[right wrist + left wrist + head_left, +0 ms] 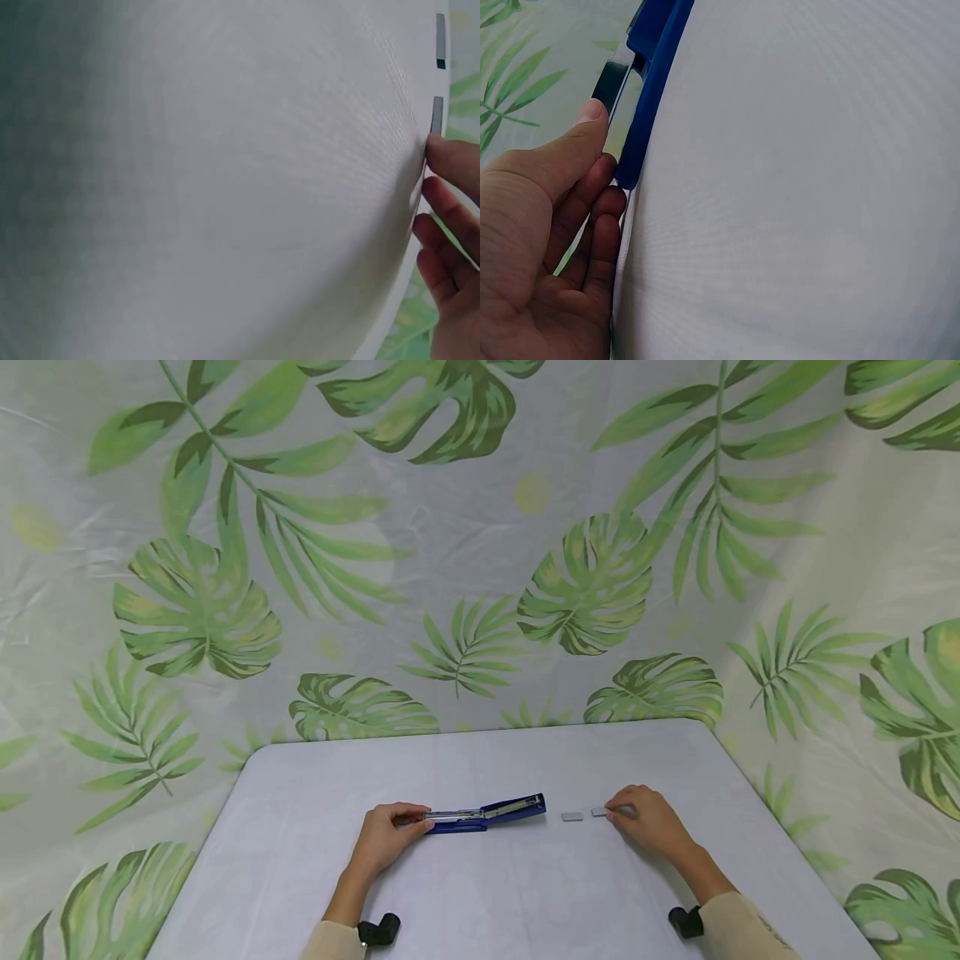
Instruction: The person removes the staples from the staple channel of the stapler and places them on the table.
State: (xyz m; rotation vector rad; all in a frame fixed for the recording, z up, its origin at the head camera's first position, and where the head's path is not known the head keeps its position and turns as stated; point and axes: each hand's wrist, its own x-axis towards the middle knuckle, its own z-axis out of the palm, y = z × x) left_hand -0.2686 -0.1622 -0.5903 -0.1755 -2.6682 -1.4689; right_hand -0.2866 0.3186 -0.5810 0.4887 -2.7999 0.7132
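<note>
A blue stapler [456, 827] lies folded open on the white table, its top arm tilted up toward the right and its metal rail bare. My left hand [385, 837] pinches the stapler's left end between thumb and fingers. Seen from the left wrist, the thumb is against the metal rail beside the blue base [649, 90]. Farther right, my right hand [651, 820] pinches the right end of a small grey staple strip [598, 812]. Between that strip and the stapler lies a second grey staple strip [572, 817], which also shows in the right wrist view [440, 37].
The white tabletop [480, 902] has rounded far corners. Behind and around it hangs a leaf-patterned cloth [465, 552]. Black wrist devices sit on the left wrist [380, 930] and the right wrist [686, 922], close above the table.
</note>
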